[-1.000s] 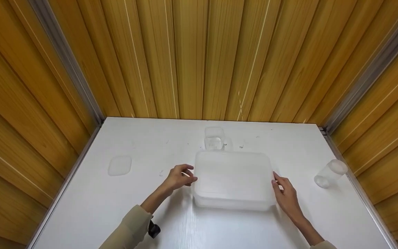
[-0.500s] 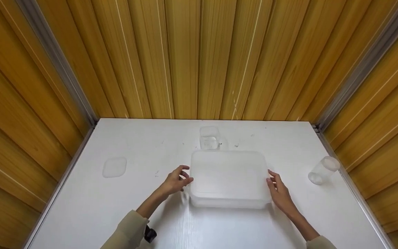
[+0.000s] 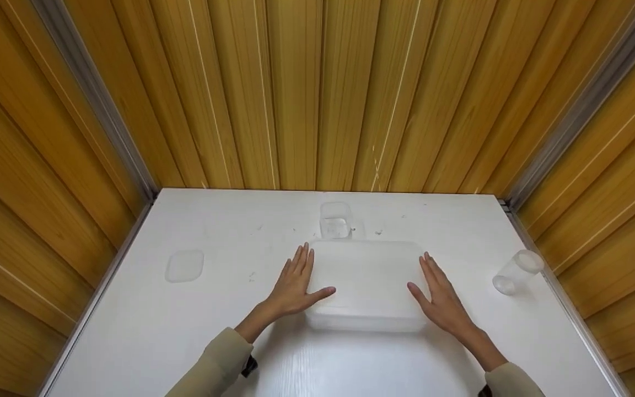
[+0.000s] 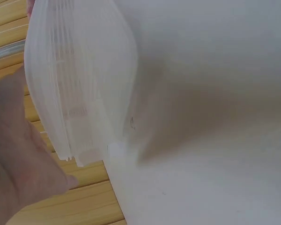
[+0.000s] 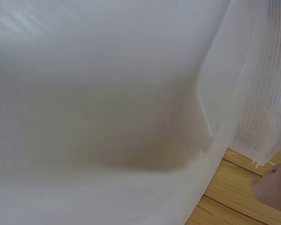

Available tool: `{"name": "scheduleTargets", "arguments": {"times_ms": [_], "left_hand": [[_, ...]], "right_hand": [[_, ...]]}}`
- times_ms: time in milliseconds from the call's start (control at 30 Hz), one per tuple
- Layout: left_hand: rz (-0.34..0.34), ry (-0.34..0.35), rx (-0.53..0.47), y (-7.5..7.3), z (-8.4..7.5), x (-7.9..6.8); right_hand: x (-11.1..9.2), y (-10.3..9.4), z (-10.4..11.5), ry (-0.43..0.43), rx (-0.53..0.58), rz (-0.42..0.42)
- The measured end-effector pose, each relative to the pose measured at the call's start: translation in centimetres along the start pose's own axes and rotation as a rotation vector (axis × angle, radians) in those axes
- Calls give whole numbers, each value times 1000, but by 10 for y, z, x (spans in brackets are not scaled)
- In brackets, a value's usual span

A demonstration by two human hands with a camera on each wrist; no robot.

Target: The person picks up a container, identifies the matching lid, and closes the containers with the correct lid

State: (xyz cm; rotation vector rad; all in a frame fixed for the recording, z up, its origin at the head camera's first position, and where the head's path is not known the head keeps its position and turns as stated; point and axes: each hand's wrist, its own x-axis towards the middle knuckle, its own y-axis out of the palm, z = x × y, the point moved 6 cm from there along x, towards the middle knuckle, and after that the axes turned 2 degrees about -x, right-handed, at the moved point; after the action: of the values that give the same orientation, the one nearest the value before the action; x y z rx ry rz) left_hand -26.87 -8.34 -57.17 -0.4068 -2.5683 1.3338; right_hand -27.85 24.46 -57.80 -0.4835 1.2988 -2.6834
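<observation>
Your left hand point(image 3: 291, 289) and right hand point(image 3: 443, 302) are now spreading wide, fingers lying straight at the box's point(image 3: 370, 292) side edges, no longer bending there. The box is sitting between them on the table point(image 3: 130, 331); you are probably pressing its top, not gripping.

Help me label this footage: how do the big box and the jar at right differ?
The box is rectangular; the jar is round. The box is much larger than the jar. The box sits between the left hand and right hand; the jar stands apart from both. Both are on the white table.
</observation>
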Motion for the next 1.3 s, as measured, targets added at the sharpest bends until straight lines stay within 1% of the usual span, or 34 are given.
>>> {"name": "scheduleTargets", "arguments": {"times_ms": [100,133,267,367,467,600,767,867,1000,1200,1300], "left_hand": [[18,-26,57,4,-4,6],[19,-27,76,5,-5,6],[18,-20,142,13,-10,7],[7,-15,195,19,-11,6],[-19,-3,244,23,-14,3],[-39,10,268,30,-18,-3],[-4,24,284,39,-20,-11],[-23,59,292,38,-23,-9],[-52,97,295,32,-23,-1],[-90,110,292,22,-18,8],[-71,110,276,21,-16,10]], "right_hand": [[5,4,2,-41,-38,27],[6,5,3,-53,-52,25],[5,10,5,-80,-131,36],[4,13,9,-91,-215,75],[1,13,12,-98,-289,108],[-8,15,12,-99,-332,108],[-21,20,9,-91,-361,135],[-21,19,9,-85,-360,125],[-13,16,9,-89,-366,97],[6,15,14,-125,-360,62],[9,17,13,-116,-329,56]]}}
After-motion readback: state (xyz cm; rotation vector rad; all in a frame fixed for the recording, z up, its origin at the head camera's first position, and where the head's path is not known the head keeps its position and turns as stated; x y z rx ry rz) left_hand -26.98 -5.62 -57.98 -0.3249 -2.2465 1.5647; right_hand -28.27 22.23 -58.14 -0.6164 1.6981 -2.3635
